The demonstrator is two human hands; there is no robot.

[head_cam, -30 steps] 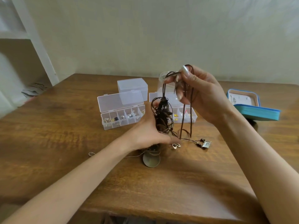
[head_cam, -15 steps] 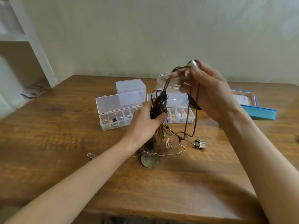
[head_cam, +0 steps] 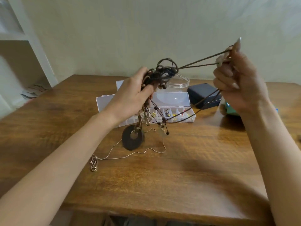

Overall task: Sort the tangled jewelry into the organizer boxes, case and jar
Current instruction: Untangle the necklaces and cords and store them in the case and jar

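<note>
My left hand point(head_cam: 130, 95) grips a tangled bundle of dark cord necklaces point(head_cam: 164, 70) held above the table. My right hand point(head_cam: 239, 85) pinches a brown cord point(head_cam: 200, 62) pulled taut out of the tangle toward the upper right. A dark ring pendant point(head_cam: 132, 137) and beaded strands dangle below the bundle. A thin gold chain point(head_cam: 130, 156) trails onto the table to a clasp point(head_cam: 94, 163). Behind stand an open clear organizer box point(head_cam: 175, 111) holding small gold pieces, another organizer box point(head_cam: 104, 101) partly hidden by my left hand, a clear jar point(head_cam: 179, 83) and a dark blue case point(head_cam: 203, 94).
The wooden table point(head_cam: 179, 185) reaches to the front edge near me. A teal tin point(head_cam: 231, 110) peeks out behind my right wrist. A white shelf unit point(head_cam: 24, 46) stands at the left beside the wall.
Both hands rose. My right hand moved up and to the right, stretching a cord out of the tangle. The ring pendant lifted off the table and now hangs.
</note>
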